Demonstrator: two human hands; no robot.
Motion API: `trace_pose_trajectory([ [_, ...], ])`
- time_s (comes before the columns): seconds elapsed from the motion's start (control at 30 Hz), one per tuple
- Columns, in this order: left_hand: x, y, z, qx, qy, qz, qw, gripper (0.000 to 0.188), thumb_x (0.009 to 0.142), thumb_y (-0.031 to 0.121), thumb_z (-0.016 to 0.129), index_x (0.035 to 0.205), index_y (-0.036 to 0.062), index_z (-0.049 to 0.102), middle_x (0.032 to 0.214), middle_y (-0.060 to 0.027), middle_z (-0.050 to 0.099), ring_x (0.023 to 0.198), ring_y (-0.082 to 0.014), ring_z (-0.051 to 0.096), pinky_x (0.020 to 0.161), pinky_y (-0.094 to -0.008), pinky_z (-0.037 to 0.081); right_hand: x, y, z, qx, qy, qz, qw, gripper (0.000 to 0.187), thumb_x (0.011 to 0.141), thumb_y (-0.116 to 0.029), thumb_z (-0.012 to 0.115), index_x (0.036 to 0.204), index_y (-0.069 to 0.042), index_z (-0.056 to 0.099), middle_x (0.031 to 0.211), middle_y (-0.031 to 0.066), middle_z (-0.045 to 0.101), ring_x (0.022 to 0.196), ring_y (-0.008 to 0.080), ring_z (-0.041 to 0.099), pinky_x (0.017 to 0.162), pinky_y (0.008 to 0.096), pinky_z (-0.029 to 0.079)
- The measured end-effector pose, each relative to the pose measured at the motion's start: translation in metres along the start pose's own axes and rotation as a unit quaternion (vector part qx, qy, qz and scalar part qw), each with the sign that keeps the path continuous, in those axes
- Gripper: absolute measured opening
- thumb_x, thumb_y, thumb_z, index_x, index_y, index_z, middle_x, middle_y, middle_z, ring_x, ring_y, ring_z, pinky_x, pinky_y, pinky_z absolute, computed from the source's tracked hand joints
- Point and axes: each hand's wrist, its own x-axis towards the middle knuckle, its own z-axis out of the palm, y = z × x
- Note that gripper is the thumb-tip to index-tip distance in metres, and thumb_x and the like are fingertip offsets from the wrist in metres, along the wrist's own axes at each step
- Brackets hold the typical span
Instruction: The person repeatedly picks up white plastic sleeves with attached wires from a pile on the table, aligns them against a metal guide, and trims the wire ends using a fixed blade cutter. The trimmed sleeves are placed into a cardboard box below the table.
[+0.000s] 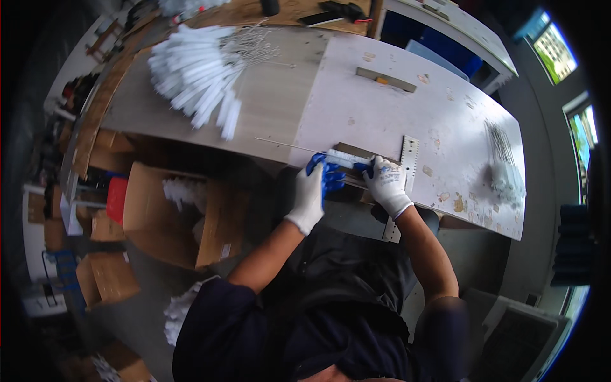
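Observation:
A white-bristled wire brush (344,159) lies across both hands at the table's near edge, its thin bare wire stem pointing left. My left hand (310,194), in a white glove with blue-coated fingers, is closed around the brush near where the bristles meet the stem. At the other end of the bristles, my right hand (387,183), gloved alike, pinches the brush. A dark metal bar (356,150) sits just behind it. Beside the right hand stands a perforated metal strip (410,156). The fingertips are partly hidden.
Many similar white brushes (197,73) fan out at the table's far left; another bundle (506,175) lies at the right. A flat metal bar (385,79) rests farther back on the pale tabletop (331,114). Below left, an open cardboard box (153,223) holds white brushes.

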Motion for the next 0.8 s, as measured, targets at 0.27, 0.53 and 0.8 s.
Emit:
trace_pose_trajectory([
  [0.27,0.091,-0.021,0.025,-0.11,0.116,0.096,0.983,0.025,0.1,0.01,0.05,0.117,0.0047,0.068,0.08,-0.0048,0.063,0.066,-0.0149,0.061,0.058,-0.0301,0.052,0.006,-0.007,-0.005,-0.029,-0.01,0.01,0.999,0.034,0.09,-0.035,0.069,0.105,-0.005,0.064,0.096,0.0158,0.073,0.089,0.0331,0.072,0.08,0.0445,0.055],
  [0.53,0.119,-0.015,0.07,0.016,0.122,0.085,0.989,0.027,0.095,0.007,0.047,0.109,0.0049,0.069,0.064,0.0028,0.047,0.048,-0.0112,0.043,0.046,-0.0317,0.042,0.002,0.034,-0.002,0.014,-0.037,-0.121,0.992,0.032,0.087,-0.029,0.069,0.106,-0.005,0.06,0.089,0.0159,0.071,0.081,0.0351,0.07,0.073,0.0461,0.054],
  [0.8,0.157,-0.042,0.139,0.273,-0.045,0.003,0.961,0.025,0.091,0.007,0.05,0.095,0.0049,0.075,0.059,0.0041,0.048,0.046,-0.0083,0.038,0.043,-0.0282,0.03,-0.001,0.028,-0.002,0.089,0.01,-0.092,0.992,0.029,0.079,-0.023,0.074,0.095,-0.004,0.06,0.084,0.0163,0.068,0.077,0.0375,0.068,0.071,0.0472,0.053],
])
